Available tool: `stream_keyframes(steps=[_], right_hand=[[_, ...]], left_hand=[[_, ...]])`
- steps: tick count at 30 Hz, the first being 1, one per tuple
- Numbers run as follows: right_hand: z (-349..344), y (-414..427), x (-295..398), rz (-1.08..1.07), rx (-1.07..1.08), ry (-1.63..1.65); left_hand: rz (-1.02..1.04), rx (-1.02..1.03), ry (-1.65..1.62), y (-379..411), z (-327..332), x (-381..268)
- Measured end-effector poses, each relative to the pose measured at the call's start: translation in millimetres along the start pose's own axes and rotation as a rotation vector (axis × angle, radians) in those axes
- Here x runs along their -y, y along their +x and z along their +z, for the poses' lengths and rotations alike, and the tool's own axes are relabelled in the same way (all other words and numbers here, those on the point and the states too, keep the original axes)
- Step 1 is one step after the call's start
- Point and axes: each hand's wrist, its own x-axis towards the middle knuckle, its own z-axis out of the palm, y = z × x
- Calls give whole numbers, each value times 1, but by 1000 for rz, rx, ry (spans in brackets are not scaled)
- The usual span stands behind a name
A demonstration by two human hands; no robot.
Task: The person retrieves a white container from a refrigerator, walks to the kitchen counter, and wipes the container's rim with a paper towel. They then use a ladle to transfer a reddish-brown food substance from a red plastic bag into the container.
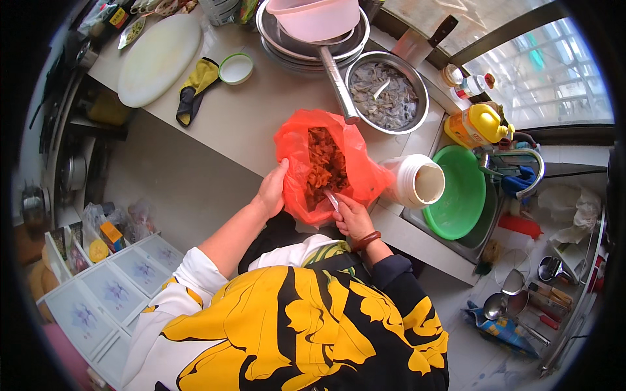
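A red plastic bag [359, 146] lies open at the counter's front edge, with reddish-brown chopped food [323, 161] inside. My left hand [274, 189] grips the bag's left rim. In my right hand [353, 215] is the handle of a metal utensil [332, 198], whose far end is hidden in the food. Right of the bag, a white plastic jar [408, 181] with an open mouth leans towards me. A round white lid with a green rim [236, 69] rests farther back on the counter.
A steel bowl of greyish food in liquid [386, 97] stands behind the bag, beside a pan [337, 83] holding a pink basin [315, 19]. At left are a white cutting board [159, 61] and a yellow-black glove [196, 90]. A green basin [457, 193] sits in the sink; a cleaver [423, 41] stands by the window.
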Motion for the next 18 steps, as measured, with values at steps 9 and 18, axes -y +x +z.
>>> stream_keyframes(steps=[9, 18], right_hand=[[-13, -9, -3, -17, 40, 144], [-9, -20, 4, -61, 63, 179]], left_hand=[[-26, 147, -53, -11, 26, -22], [28, 118, 20, -9, 17, -34]])
